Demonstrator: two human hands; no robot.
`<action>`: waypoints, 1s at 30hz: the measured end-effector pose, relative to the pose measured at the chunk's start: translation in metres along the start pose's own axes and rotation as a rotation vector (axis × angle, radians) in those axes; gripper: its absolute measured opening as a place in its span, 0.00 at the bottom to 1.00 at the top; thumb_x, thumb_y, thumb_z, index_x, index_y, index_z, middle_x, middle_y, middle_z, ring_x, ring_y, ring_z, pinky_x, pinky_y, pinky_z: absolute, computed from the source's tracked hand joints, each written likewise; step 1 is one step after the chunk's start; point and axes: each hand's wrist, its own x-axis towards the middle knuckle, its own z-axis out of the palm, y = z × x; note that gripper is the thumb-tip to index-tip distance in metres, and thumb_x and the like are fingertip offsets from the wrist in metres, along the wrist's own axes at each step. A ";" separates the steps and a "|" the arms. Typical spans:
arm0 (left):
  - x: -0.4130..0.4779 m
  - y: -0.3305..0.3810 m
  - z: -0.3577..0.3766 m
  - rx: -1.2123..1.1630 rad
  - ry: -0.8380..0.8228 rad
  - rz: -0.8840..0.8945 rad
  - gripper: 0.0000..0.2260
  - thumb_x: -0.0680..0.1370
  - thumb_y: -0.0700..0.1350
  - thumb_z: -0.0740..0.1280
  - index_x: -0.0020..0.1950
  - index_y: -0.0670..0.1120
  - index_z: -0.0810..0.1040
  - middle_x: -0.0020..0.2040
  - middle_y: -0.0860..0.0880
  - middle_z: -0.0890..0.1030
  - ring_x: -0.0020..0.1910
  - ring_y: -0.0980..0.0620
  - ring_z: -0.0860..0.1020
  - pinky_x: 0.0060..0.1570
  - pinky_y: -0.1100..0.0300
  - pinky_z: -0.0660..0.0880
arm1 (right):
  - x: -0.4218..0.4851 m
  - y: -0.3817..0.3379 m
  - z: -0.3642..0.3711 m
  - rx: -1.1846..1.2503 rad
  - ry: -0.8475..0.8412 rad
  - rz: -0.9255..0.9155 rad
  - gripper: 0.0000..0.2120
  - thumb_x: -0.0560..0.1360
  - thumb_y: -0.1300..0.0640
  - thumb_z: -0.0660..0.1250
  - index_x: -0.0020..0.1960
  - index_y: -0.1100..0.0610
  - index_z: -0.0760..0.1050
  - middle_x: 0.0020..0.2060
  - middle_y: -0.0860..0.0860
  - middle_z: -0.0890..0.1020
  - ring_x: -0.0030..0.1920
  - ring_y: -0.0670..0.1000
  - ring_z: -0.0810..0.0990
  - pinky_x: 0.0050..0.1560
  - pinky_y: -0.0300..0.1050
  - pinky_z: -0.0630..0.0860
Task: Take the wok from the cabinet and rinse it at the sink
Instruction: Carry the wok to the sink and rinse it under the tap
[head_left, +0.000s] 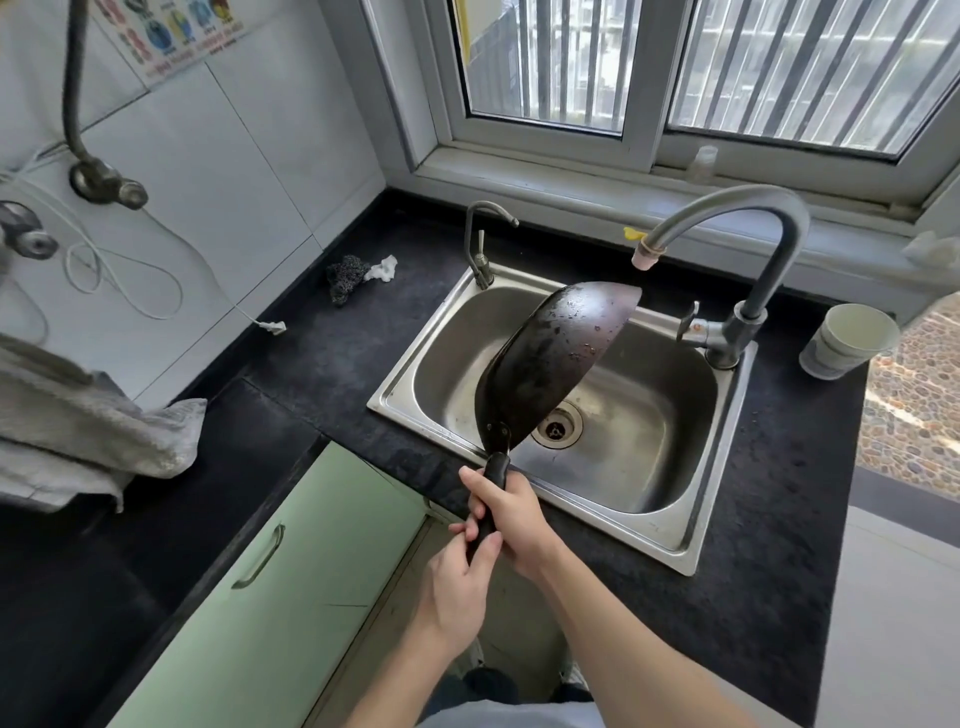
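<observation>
Tilting steeply on its edge, the wok (556, 358) is held over the steel sink (396, 406). Its dark bowl is raised above the left half of the basin, and its far rim is seen just below and left of the spout of the tall faucet (769, 270), with a gap between them. The handle (494, 470) is pointed down toward the sink's near-left rim. The right hand (514, 514) is wrapped round the upper part of the handle, its fingers (464, 530) curled tightly about it. The left hand (457, 577) is closed round the handle's end just below, and the two hands are touching. The drain (557, 427) is left uncovered beside the wok's lower edge, and the right half of the basin is seen open. A small tap (480, 249) is set at the sink's far-left corner, apart from the wok. On the black tabletop (779, 571) a scouring pad (347, 275) is seen well left of the sink, and a paper cup (847, 338) is placed just right of the faucet's base. A green cabinet door (270, 571) is seen below the tabletop's near-left edge, and a grey cloth (93, 436) is draped at the far left.
</observation>
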 end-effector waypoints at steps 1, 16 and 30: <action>0.000 0.001 0.000 0.012 0.000 0.007 0.14 0.82 0.51 0.62 0.54 0.42 0.80 0.47 0.37 0.81 0.51 0.37 0.78 0.33 0.65 0.66 | 0.000 0.000 -0.001 -0.002 0.000 -0.001 0.14 0.81 0.57 0.67 0.39 0.59 0.67 0.26 0.52 0.69 0.22 0.50 0.72 0.40 0.52 0.82; 0.003 0.003 0.010 -0.038 -0.011 -0.046 0.15 0.81 0.53 0.62 0.58 0.44 0.80 0.54 0.30 0.77 0.56 0.28 0.73 0.48 0.38 0.75 | 0.002 -0.003 -0.008 -0.041 -0.028 0.014 0.18 0.80 0.56 0.68 0.34 0.58 0.67 0.26 0.54 0.69 0.23 0.51 0.73 0.41 0.52 0.82; 0.002 0.007 -0.012 -0.408 -0.233 -0.273 0.07 0.80 0.41 0.66 0.45 0.43 0.69 0.25 0.51 0.61 0.20 0.56 0.58 0.19 0.66 0.54 | 0.001 -0.008 0.010 -0.160 0.090 0.031 0.17 0.77 0.54 0.72 0.39 0.59 0.67 0.26 0.53 0.74 0.23 0.53 0.77 0.35 0.51 0.79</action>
